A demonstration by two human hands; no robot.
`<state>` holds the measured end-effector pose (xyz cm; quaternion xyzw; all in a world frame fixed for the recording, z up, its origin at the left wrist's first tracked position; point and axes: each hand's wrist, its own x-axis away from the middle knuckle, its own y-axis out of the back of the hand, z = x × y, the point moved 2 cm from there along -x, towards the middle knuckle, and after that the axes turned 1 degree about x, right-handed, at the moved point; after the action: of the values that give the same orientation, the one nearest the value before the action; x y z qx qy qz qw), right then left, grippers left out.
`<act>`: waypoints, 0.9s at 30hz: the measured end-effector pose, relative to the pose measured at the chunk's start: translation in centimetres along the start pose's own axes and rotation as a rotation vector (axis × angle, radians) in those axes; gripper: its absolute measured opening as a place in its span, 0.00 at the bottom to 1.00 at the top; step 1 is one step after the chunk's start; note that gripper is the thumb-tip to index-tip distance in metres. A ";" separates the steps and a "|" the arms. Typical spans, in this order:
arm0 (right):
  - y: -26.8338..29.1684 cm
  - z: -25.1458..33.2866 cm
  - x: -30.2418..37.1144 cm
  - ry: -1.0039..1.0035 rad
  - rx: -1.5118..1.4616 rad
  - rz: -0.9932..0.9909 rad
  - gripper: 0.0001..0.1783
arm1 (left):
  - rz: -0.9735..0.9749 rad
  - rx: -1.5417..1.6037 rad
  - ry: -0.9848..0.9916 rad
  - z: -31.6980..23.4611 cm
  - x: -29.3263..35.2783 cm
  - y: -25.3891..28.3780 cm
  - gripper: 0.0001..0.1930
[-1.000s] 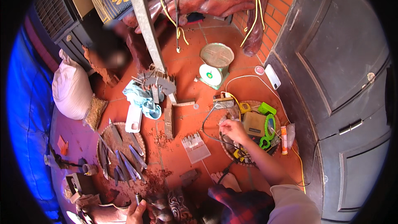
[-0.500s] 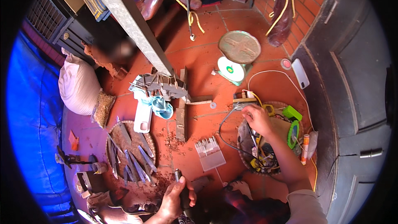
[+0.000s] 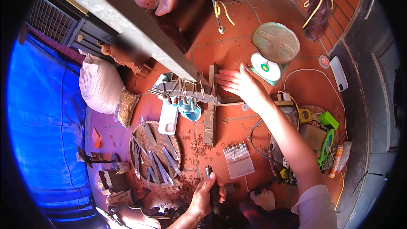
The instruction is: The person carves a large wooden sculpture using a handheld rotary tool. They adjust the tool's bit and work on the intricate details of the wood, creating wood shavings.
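My left hand (image 3: 202, 196) is closed around a dark cylindrical tool (image 3: 215, 195) with a threaded metal tip pointing up; its exact kind is unclear. My right hand (image 3: 242, 85) reaches out with its fingers extended and nothing visible in it. Its fingertips are near an upright wooden piece (image 3: 209, 125) at the foot of the metal post (image 3: 169, 51). Several thin-handled tools (image 3: 182, 91) stand in a grey holder beside the post. An open clear case of small bits (image 3: 238, 159) lies on the floor between my hands.
A round woven tray (image 3: 176, 138) with several metal blades lies at left. At right is a basket (image 3: 274, 167) of cables and tools. A dial scale (image 3: 266, 67) stands behind my right hand. A white sack (image 3: 101, 85) and blue tarp (image 3: 46, 135) are farther left.
My right hand has left the cable end by the right basket and moved up and left toward the post, fingers now stretched out. My left hand still grips the tool. The view has shifted left.
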<state>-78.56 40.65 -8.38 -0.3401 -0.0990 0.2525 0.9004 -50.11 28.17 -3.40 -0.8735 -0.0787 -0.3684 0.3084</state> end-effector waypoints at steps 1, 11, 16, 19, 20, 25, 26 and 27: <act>-0.2 -0.3 -1.1 -0.059 -0.029 0.067 0.36 | -0.017 -0.009 0.007 0.2 0.0 0.0 0.19; -2.1 0.6 -4.0 -0.152 0.261 0.226 0.40 | -0.099 -0.102 0.049 1.9 0.1 -0.6 0.19; -3.5 3.2 -3.5 -0.211 0.317 0.289 0.43 | -0.100 -0.040 0.051 2.3 -0.2 -0.1 0.19; -2.7 4.1 -1.9 -0.136 0.375 0.228 0.42 | -0.075 -0.035 0.041 1.9 -0.1 -0.8 0.19; -1.2 4.0 -1.6 -0.097 0.351 0.170 0.41 | -0.055 -0.047 0.033 1.8 -0.2 -1.1 0.19; 1.2 1.5 6.4 -0.281 0.506 0.052 0.34 | -0.147 -0.024 -0.013 1.0 -0.2 -0.4 0.20; 0.7 -0.2 8.8 -0.312 0.506 0.346 0.36 | -0.168 -0.004 -0.063 0.7 -0.6 -0.7 0.19; -0.1 -1.8 11.6 -0.400 0.510 0.482 0.34 | -0.187 0.021 -0.107 0.5 -1.1 -0.9 0.19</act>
<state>-67.98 45.62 -9.56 -0.0633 -0.1240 0.5341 0.8339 -50.89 29.26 -4.04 -0.8775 -0.1800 -0.3476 0.2771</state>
